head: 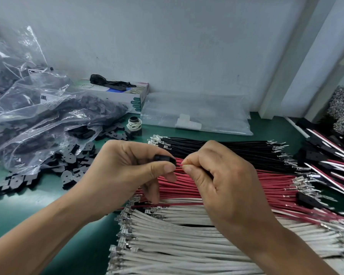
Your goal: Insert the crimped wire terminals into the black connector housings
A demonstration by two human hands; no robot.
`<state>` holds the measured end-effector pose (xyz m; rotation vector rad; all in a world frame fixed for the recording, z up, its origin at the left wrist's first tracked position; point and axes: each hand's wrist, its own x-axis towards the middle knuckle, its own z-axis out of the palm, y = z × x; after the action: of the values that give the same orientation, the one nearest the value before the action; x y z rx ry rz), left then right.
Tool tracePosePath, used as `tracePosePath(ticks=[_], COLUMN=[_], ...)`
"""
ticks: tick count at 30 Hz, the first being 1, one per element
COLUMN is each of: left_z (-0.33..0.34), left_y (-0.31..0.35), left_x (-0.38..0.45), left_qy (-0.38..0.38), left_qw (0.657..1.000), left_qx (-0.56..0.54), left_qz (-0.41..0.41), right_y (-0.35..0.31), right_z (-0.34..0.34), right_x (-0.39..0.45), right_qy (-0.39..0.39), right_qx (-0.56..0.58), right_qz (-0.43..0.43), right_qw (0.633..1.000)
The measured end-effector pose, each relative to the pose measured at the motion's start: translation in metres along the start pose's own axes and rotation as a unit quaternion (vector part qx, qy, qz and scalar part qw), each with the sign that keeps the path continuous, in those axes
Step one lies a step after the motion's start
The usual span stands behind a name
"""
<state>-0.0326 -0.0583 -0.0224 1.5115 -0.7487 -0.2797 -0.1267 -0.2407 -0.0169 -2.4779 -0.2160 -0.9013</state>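
Here, head view only: left hand [127, 167] curled round one black connector housing [165, 158], pinched between thumb and fingers above the red wires [226, 187]. Right hand [222, 183] closed in a fine pinch just beside the housing's mouth, thumb and forefinger tips together on what looks like a red wire end; terminal itself hidden. Likely light and rigid, that housing, best held by its flat sides; wire limp, so best gripped close behind the crimp to keep it from buckling. Thin metal terminals probably easy to bend. Three bundles on the green counter [12, 197]: black wires [216, 146], red, white wires [177, 235], each too many to count. Loose housings [72, 167] at left, dozens, uncounted.
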Motion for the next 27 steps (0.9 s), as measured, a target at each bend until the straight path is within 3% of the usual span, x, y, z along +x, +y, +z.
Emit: tracePosePath(ticks=[11, 12, 15, 17, 21, 25, 27], left_z=[0.001, -0.001, -0.002, -0.003, -0.005, -0.006, -0.007], left_y=[-0.004, -0.005, -0.005, -0.005, -0.006, -0.004, -0.003], left_x=[0.002, 0.002, 0.003, 0.004, 0.005, 0.006, 0.007], left_qy=[0.008, 0.008, 0.006, 0.008, 0.023, 0.016, 0.019], left_qw=[0.999, 0.999, 0.999, 0.999, 0.999, 0.999, 0.998], left_qx=[0.043, 0.042, 0.039, 0.044, 0.035, -0.021, -0.034], left_qz=[0.028, 0.031, 0.029, 0.021, -0.016, -0.035, -0.044], right_y=[-0.01, -0.019, -0.041, -0.045, -0.048, -0.05, -0.048], right_z=[-0.032, -0.032, -0.017, -0.013, -0.012, -0.008, -0.013], right_x=[0.005, 0.005, 0.001, -0.002, 0.003, 0.0, 0.0], right_qy=[-0.006, -0.045, -0.267, -0.325, -0.338, -0.331, -0.317], right_qx=[-0.133, -0.131, -0.104, -0.057, -0.05, -0.086, -0.081], right_qz=[-0.036, -0.043, 0.01, 0.078, 0.101, 0.033, 0.039], right_qw=[0.99, 0.989, 0.958, 0.941, 0.935, 0.939, 0.944])
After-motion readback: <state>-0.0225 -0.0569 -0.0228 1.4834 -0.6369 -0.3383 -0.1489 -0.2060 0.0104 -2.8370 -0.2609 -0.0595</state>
